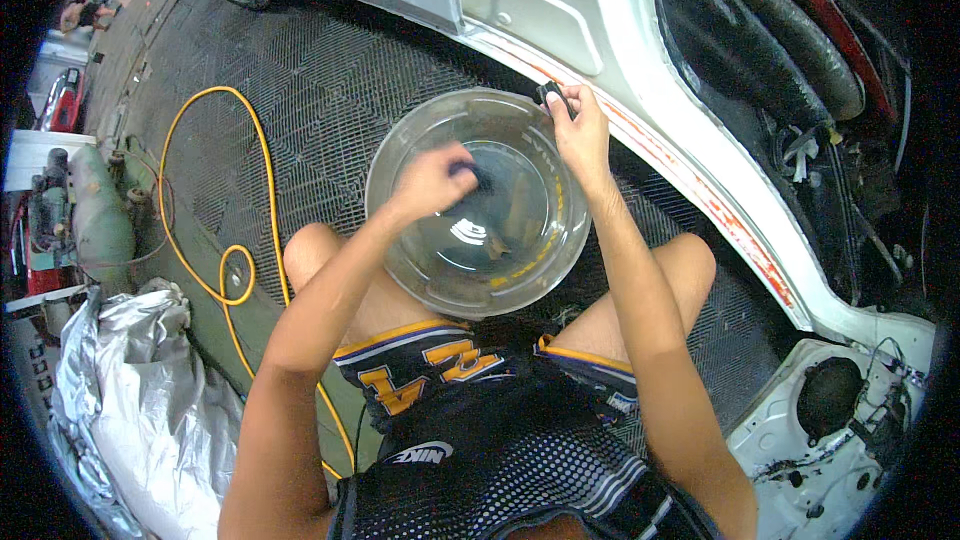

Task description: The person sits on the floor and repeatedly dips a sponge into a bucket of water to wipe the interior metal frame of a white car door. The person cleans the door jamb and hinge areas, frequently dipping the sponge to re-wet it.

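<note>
One clear round basin [545,275] on the floor matting [310,70], between two bent knees. One yellow hose [270,180], looped, off to the left. Left hand [440,180], blurred, hangs inside the basin's outline, fingers curled round one small dark piece [463,168]; forearm slants inward. Right arm reaches forward; right hand [580,125] pinches one black block [553,98] by the basin's far-right rim, near the car sill.

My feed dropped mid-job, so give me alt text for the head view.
The blurred left hand holds a dark item over a clear round tub, apparently of water; the right hand grips a small black block at its far rim. Beyond runs a white car sill with orange-red patches; a yellow hose loops at left.
</note>
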`<state>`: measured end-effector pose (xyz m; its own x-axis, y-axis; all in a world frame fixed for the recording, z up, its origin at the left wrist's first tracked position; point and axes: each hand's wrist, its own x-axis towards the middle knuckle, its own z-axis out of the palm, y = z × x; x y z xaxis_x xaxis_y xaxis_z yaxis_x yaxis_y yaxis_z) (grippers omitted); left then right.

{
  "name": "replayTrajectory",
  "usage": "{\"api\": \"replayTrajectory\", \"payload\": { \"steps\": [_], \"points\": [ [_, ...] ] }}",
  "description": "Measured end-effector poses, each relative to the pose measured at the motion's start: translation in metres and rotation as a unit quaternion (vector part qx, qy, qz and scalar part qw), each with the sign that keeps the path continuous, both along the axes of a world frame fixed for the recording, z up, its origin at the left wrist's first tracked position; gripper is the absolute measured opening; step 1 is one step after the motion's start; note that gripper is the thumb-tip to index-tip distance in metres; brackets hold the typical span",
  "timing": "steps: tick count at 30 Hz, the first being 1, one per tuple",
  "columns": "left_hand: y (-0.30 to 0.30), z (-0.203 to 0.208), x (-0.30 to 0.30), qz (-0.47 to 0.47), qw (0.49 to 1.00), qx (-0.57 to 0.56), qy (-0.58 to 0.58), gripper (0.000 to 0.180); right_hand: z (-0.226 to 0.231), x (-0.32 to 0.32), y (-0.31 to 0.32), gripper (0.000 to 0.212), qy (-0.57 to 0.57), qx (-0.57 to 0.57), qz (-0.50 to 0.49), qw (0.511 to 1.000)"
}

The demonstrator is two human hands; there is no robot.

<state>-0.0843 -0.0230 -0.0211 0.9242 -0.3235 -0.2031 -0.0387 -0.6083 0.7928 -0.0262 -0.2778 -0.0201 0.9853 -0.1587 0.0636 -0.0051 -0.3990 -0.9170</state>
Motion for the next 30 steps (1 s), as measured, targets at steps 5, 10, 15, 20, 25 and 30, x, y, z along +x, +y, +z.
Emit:
{"api": "replayTrajectory", "payload": {
  "steps": [5,10,15,20,25,30],
  "points": [
    [-0.056,-0.112,0.002,-0.328,0.889,0.221,0.229,0.041,-0.003,0.002,0.003,0.024,0.042,0.169,0.029,0.984],
    [-0.114,-0.149,-0.043,-0.328,0.832,0.403,0.195,0.049,-0.029,0.013,-0.009,0.020,-0.053,0.134,-0.007,0.990],
    [-0.070,-0.059,-0.032,-0.269,0.912,0.120,0.286,0.052,0.004,0.012,-0.024,0.017,-0.104,-0.004,0.140,0.985],
    [-0.062,0.083,0.019,-0.082,0.947,-0.165,0.262,0.030,0.003,0.053,-0.038,0.021,-0.255,-0.286,0.279,0.881],
    [-0.086,0.129,0.102,0.093,0.982,-0.126,-0.109,0.039,0.010,0.083,0.020,0.019,-0.192,-0.296,0.217,0.910],
    [-0.016,0.083,0.100,0.235,0.918,0.068,-0.313,0.045,-0.008,0.102,0.029,0.013,-0.372,-0.432,0.183,0.801]
  ]
}}
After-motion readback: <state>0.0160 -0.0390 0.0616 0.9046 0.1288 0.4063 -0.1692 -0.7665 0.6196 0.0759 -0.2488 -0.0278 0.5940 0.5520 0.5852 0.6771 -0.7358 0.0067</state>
